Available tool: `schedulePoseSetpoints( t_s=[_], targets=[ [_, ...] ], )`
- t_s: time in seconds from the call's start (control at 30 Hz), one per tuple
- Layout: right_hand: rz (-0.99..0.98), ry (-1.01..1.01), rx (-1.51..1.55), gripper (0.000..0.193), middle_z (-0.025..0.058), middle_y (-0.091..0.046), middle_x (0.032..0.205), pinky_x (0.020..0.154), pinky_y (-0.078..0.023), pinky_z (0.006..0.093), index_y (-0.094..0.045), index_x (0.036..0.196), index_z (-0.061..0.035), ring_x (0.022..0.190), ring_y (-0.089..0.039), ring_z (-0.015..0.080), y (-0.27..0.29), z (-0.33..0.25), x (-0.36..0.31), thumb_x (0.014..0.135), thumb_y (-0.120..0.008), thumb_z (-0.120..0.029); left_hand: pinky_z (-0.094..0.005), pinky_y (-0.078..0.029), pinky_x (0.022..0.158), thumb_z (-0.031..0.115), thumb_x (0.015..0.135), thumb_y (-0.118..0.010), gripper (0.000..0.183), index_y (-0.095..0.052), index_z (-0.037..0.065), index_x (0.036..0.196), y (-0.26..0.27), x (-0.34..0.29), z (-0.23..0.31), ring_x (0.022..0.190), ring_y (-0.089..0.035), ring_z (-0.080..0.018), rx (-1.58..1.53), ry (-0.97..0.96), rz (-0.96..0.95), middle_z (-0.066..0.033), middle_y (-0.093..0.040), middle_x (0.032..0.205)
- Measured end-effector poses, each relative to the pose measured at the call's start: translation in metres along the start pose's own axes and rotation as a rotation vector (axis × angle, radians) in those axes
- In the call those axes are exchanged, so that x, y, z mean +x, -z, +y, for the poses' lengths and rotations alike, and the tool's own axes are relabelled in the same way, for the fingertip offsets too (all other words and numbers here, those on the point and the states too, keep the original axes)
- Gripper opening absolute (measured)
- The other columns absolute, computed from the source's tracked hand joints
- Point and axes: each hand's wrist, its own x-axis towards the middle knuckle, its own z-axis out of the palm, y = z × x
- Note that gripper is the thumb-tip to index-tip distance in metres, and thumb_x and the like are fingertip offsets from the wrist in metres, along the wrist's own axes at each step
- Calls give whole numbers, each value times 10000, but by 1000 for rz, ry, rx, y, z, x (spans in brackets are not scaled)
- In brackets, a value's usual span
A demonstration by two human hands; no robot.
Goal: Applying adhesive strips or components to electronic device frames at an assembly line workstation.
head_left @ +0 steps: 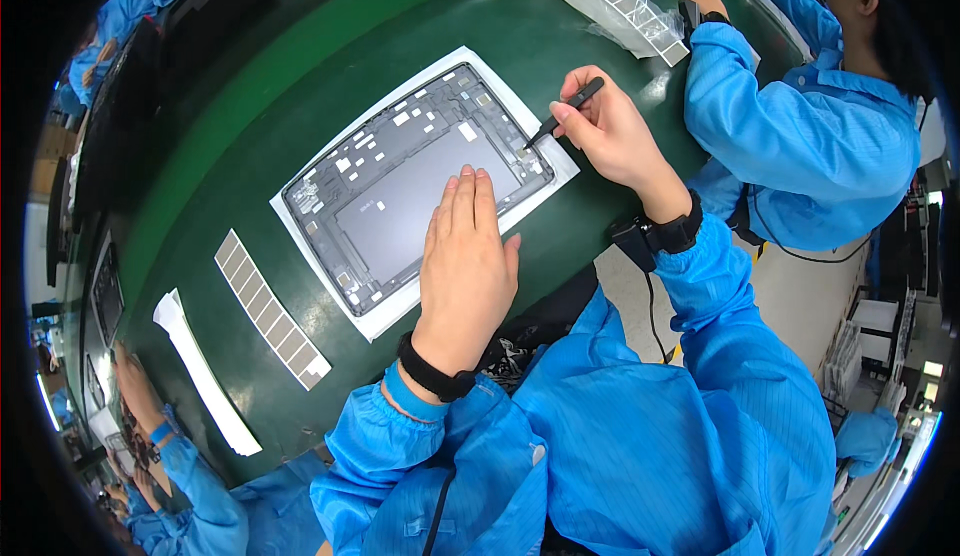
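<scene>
A dark grey tablet housing (400,218) lies inner side up on a white sheet (552,178), with several small white and tan pads stuck inside it. My left hand (466,256) rests flat on the housing near its front edge, fingers stretched out together and holding nothing. Black tweezers (578,104) are pinched between the thumb and fingers of my right hand (612,136). Their tip points down at the housing's right end, by a small tan pad near the corner. Whether the tip grips anything is too small to tell.
Left of the housing lies a strip of grey rectangular stickers (268,308), then a stack of white strips (205,376). Clear-wrapped sticker sheets (612,6) lie at the far right of the green table (330,76). Co-workers in blue sit at right (790,146) and lower left (215,496).
</scene>
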Motion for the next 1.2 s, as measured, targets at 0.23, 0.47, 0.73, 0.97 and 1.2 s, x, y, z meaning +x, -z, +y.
schedulePoseSetpoints(
  t_s=[0.23, 0.47, 0.73, 0.97, 1.2],
  targets=[
    [9, 55, -95, 202, 59, -618, 700, 564, -471, 258, -470, 1011, 6, 662, -622, 92, -1, 4, -1, 922, -629, -82, -441, -390, 1095, 126, 829, -704, 677, -389, -78, 1393, 0, -2, 0, 1299, -459, -421, -4, 9, 13, -269, -453, 1415],
    [22, 85, -94, 199, 60, -614, 726, 560, -469, 254, -479, 1000, 12, 655, -608, 84, -3, 5, -2, 918, -636, -77, -462, -382, 1079, 171, 803, -716, 678, -423, -56, 1371, -9, 11, 27, 1332, -435, -381, 56, -73, 59, -210, -477, 1411],
    [-27, -3, -122, 172, 29, -552, 838, 645, -501, 225, -475, 983, 0, 734, -609, 84, 1, 2, -2, 947, -624, -78, -531, -328, 1087, 260, 812, -720, 732, -406, -61, 1390, -35, 26, 39, 1323, -417, -423, 121, -89, 86, -276, -495, 1362],
    [18, 6, -39, 162, 35, -570, 807, 641, -507, 230, -482, 971, -5, 703, -591, 76, 1, -3, -3, 952, -624, -80, -498, -285, 1118, 305, 810, -725, 670, -469, -56, 1312, -39, 36, 54, 1276, -458, -383, 275, -82, 51, -305, -536, 1292],
    [533, 315, 298, 149, 55, -593, 753, 560, -452, 228, -543, 1022, 12, 594, -523, 85, 27, 6, 4, 959, -623, -97, -499, -259, 1130, 347, 837, -690, 630, -495, -47, 1289, -40, 40, 60, 1277, -459, -374, 374, -68, 39, -291, -564, 1259]
  ],
)
